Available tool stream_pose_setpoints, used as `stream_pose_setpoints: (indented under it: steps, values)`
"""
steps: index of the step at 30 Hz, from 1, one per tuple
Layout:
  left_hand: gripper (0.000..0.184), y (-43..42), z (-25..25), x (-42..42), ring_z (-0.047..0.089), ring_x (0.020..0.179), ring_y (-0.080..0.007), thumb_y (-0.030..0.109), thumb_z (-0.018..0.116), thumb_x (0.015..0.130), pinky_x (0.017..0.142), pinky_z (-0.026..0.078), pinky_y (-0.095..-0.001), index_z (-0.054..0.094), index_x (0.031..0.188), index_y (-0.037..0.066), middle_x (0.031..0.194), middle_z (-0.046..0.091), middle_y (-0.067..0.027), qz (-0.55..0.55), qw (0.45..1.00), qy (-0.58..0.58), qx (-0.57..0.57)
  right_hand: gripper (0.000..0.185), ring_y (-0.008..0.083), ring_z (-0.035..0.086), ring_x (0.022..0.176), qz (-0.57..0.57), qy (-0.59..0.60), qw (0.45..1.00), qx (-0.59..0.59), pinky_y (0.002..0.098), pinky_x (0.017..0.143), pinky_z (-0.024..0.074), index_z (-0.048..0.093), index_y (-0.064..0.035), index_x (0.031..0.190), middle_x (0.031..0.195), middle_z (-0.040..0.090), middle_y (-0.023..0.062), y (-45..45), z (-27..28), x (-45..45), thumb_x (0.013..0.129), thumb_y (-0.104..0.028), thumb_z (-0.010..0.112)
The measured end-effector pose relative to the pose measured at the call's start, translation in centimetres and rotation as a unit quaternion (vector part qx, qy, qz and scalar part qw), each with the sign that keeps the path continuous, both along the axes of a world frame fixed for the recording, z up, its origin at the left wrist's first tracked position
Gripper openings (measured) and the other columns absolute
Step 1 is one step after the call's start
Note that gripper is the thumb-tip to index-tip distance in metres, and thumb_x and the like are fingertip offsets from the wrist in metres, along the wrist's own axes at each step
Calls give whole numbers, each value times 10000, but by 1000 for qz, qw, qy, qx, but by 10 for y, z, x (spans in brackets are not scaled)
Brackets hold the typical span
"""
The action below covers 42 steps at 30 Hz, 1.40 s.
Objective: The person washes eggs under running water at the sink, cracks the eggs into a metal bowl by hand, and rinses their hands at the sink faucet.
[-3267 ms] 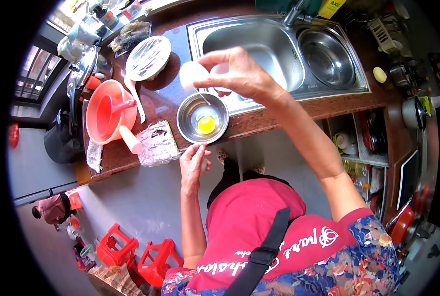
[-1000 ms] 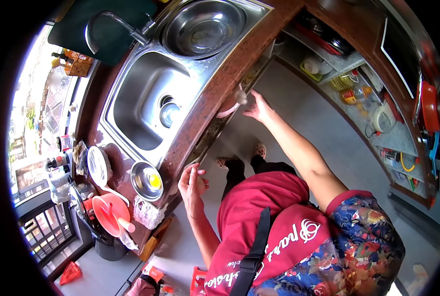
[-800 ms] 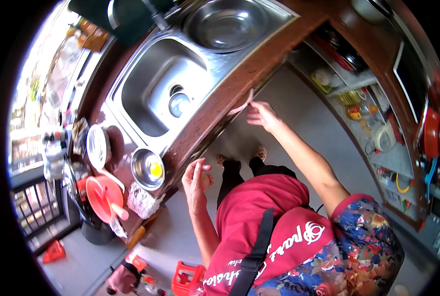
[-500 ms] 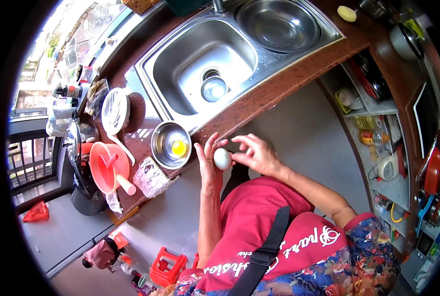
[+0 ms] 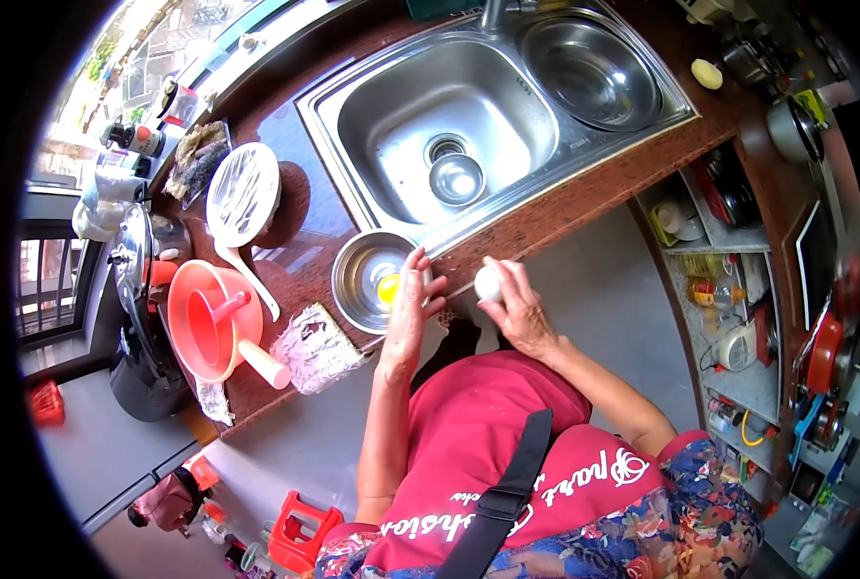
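A pale egg (image 5: 488,283) is pinched between the thumb and fingers of my right hand (image 5: 522,314), out in front of the counter edge. My left hand (image 5: 411,314) is upright with its fingers apart and nothing visible in it. It overlaps the right rim of a steel bowl (image 5: 353,275), and I cannot tell if it touches it. In that bowl lies a raw egg yolk (image 5: 388,288), partly hidden behind my left fingers.
A steel sink (image 5: 372,116) holds a small metal bowl (image 5: 457,180) by its drain; a large steel basin (image 5: 592,72) sits beside it. Left on the counter are a wrapped white pan (image 5: 244,193), pink dippers (image 5: 213,338) and a crumpled cloth (image 5: 316,352). Open shelves (image 5: 739,386) stand right.
The egg has passed from my left hand to my right hand. My left hand has opened and now overlaps the bowl's edge. The camera view has shifted slightly.
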State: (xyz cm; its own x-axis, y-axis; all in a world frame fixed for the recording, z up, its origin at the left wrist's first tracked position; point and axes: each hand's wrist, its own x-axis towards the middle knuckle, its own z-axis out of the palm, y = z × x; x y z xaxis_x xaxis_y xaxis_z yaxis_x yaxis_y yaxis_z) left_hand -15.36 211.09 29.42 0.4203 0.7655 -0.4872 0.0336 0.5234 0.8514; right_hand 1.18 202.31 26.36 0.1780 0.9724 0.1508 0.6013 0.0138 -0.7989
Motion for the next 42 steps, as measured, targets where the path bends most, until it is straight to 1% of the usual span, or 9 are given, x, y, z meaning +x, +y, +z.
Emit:
stream_pose_setpoints:
  steps: [5, 14, 17, 19, 22, 26, 33, 35, 42]
  values:
    - [487, 29, 11, -51, 646, 875, -173, 423, 406, 972, 758, 522, -262, 493, 1242, 28, 1132, 591, -137, 108, 992, -5, 62, 661, 349, 556, 999, -18, -113, 991, 74, 402, 776, 504, 380, -61, 1346, 1188, 433, 165, 1, -10, 1, 759, -40, 682]
    - [351, 45, -2, -97, 653, 771, -129, 314, 464, 972, 660, 530, -222, 575, 1121, 16, 957, 661, -104, 157, 986, -29, 35, 643, 332, 558, 1025, 9, -74, 997, -3, 397, 787, 499, 348, -86, 1366, 1163, 465, 186, 20, -13, -20, 799, -68, 652]
    - [266, 45, -2, -91, 636, 758, -110, 217, 509, 953, 671, 519, -219, 598, 1107, 20, 942, 664, -95, 135, 990, -17, 32, 548, 229, 587, 926, -28, 208, 977, -47, 324, 698, 502, 346, -68, 1349, 1112, 507, 145, 38, -11, -26, 859, -115, 586]
    - [251, 46, -1, -89, 617, 801, -100, 144, 541, 927, 703, 505, -220, 601, 1137, 23, 967, 656, -87, 85, 995, -7, 51, 425, 75, 509, 726, -17, 552, 813, -185, 180, 574, 403, 391, -48, 1286, 971, 528, 40, 57, 30, -34, 895, -159, 514]
    - [354, 50, 5, -81, 592, 864, -120, 33, 585, 857, 777, 482, -233, 573, 1211, 30, 1045, 619, -94, -1, 993, -22, 115, 404, 84, 523, 730, 64, 652, 719, -229, 199, 570, 419, 404, -32, 1284, 965, 537, 41, 75, 29, -41, 927, -201, 488]
    - [508, 60, 5, -79, 551, 955, -150, -2, 604, 772, 780, 474, -258, 542, 1270, 76, 1144, 531, -77, -97, 978, -13, 184, 343, 96, 555, 708, 110, 660, 700, -249, 209, 554, 444, 414, -42, 1255, 952, 573, 66, 93, 26, -57, 961, -213, 458]
    - [442, 71, -10, -74, 586, 975, -152, -20, 584, 770, 844, 481, -275, 559, 1211, -3, 1074, 607, -76, -97, 974, 33, 200, 341, 122, 629, 662, 99, 499, 823, -252, 206, 517, 504, 495, -38, 1083, 852, 612, 89, 124, 18, -61, 896, -301, 606]
    - [367, 77, -13, -65, 598, 756, -99, 44, 610, 741, 657, 491, -234, 628, 1107, 26, 890, 650, -54, -41, 972, -14, 232, 368, 144, 654, 685, 138, 440, 847, -265, 233, 576, 542, 552, 3, 1019, 860, 640, 118, 140, 31, -51, 863, -317, 644]
    - [296, 92, -6, -50, 588, 702, -94, 132, 644, 777, 651, 486, -244, 656, 1051, 21, 823, 660, -74, 10, 970, 60, 235, 504, 192, 671, 795, 207, 347, 873, -273, 273, 703, 568, 573, 75, 1134, 953, 653, 170, 170, 49, -32, 806, -291, 683]
